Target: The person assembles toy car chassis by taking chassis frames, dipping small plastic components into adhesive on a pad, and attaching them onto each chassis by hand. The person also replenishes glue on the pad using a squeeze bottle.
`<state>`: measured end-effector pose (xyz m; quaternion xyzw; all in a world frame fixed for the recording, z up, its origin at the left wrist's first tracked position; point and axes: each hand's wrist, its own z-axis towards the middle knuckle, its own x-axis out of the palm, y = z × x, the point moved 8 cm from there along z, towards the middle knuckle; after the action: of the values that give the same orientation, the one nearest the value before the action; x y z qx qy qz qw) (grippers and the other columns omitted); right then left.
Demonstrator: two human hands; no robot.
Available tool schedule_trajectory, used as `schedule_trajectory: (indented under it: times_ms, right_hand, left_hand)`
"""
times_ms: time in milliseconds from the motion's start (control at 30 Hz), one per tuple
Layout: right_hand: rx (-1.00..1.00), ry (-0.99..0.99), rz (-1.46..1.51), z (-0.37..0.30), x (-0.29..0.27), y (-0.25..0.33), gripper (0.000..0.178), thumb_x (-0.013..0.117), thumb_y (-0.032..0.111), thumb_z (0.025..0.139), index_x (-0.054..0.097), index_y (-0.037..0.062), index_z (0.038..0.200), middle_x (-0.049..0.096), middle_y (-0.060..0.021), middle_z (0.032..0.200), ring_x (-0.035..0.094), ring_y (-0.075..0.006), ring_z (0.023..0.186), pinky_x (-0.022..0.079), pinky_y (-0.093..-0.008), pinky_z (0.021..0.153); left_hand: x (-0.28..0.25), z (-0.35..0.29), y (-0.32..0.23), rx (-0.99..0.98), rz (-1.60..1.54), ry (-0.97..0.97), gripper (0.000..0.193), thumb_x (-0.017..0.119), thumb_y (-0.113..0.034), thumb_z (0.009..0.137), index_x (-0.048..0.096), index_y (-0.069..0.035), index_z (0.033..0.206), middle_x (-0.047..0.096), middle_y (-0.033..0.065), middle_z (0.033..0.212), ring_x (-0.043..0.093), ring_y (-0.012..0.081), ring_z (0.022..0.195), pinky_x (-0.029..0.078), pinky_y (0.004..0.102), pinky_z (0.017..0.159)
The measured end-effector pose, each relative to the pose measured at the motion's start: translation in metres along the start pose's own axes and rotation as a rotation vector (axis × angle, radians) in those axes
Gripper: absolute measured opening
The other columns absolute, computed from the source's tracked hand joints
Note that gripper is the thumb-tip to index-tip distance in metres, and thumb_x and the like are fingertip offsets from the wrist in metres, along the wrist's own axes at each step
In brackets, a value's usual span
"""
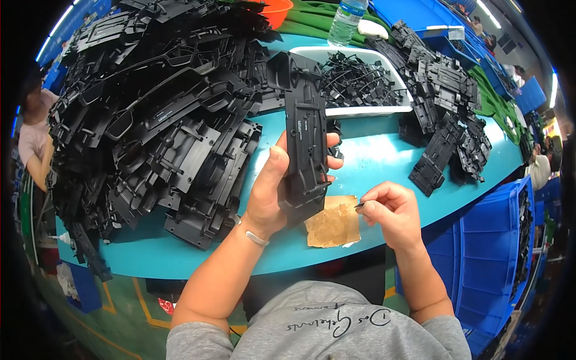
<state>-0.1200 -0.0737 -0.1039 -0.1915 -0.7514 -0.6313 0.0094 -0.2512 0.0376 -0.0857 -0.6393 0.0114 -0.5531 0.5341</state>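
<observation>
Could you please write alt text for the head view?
A left hand holds a long black part above a turquoise table; the right hand pinches a small dark piece by a brown sheet. Black parts are heaped at left; a white tray stands beyond.

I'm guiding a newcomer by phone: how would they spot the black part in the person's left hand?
Start at the blue-green table and find the left hand, with a silver bracelet at its wrist. The long black part is in its grip, partly hiding the white tray's left end. Unlike the parts heaped on either side, this one is held in a hand.
</observation>
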Motion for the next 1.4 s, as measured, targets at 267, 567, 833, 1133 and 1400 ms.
schedule_trajectory:
  times_ms: [267, 567, 833, 1133, 1400]
  right_hand:
    - [-0.919, -0.133, -0.953, -0.022, 0.056, 0.054, 0.017, 0.07, -0.007, 0.067, 0.065, 0.0014, 0.081, 0.066, -0.01, 0.075, 0.064, -0.0233, 0.063, 0.052, -0.0294, 0.058]
    - [-1.003, -0.171, -1.039, -0.022, 0.062, 0.049, 0.019, 0.069, -0.007, 0.065, 0.065, 0.0016, 0.081, 0.065, -0.0086, 0.075, 0.064, -0.0233, 0.063, 0.052, -0.0303, 0.057]
    - [-1.006, -0.142, -1.056, -0.022, 0.065, 0.047, 0.019, 0.068, -0.008, 0.065, 0.064, 0.0009, 0.082, 0.065, -0.0087, 0.074, 0.063, -0.0237, 0.063, 0.051, -0.0306, 0.057]
    - [-1.003, -0.127, -1.079, -0.021, 0.065, 0.044, 0.02, 0.069, -0.007, 0.065, 0.064, 0.0014, 0.082, 0.064, -0.0085, 0.076, 0.063, -0.024, 0.063, 0.052, -0.0316, 0.057]
    - [-0.918, -0.189, -1.131, -0.016, 0.045, 0.054, 0.022, 0.071, -0.004, 0.069, 0.065, 0.0021, 0.089, 0.067, -0.0098, 0.081, 0.065, -0.0268, 0.071, 0.053, -0.0346, 0.063]
  left_hand:
    - [0.003, -0.001, 0.003, -0.03, -0.078, 0.067, 0.078, 0.047, -0.06, 0.09, 0.033, 0.0, 0.138, 0.046, 0.0216, 0.135, 0.058, 0.0265, 0.111, 0.052, 0.0362, 0.091]
    - [0.004, -0.001, 0.002, -0.033, -0.064, 0.076, 0.08, 0.05, -0.06, 0.089, 0.034, 0.002, 0.137, 0.046, 0.0221, 0.134, 0.058, 0.0266, 0.111, 0.053, 0.0354, 0.09]
    - [0.006, -0.001, 0.002, -0.015, -0.02, 0.063, 0.079, 0.052, -0.06, 0.088, 0.034, 0.001, 0.136, 0.046, 0.0217, 0.133, 0.058, 0.0255, 0.111, 0.053, 0.0347, 0.09]
    - [0.009, -0.003, 0.004, -0.024, 0.038, 0.049, 0.084, 0.053, -0.062, 0.086, 0.031, -0.001, 0.139, 0.045, 0.0207, 0.135, 0.057, 0.0248, 0.112, 0.05, 0.0361, 0.092]
    - [0.001, 0.003, 0.002, -0.008, 0.041, 0.104, 0.086, 0.059, -0.059, 0.084, 0.029, -0.001, 0.14, 0.044, 0.0205, 0.137, 0.056, 0.0254, 0.115, 0.048, 0.0363, 0.095]
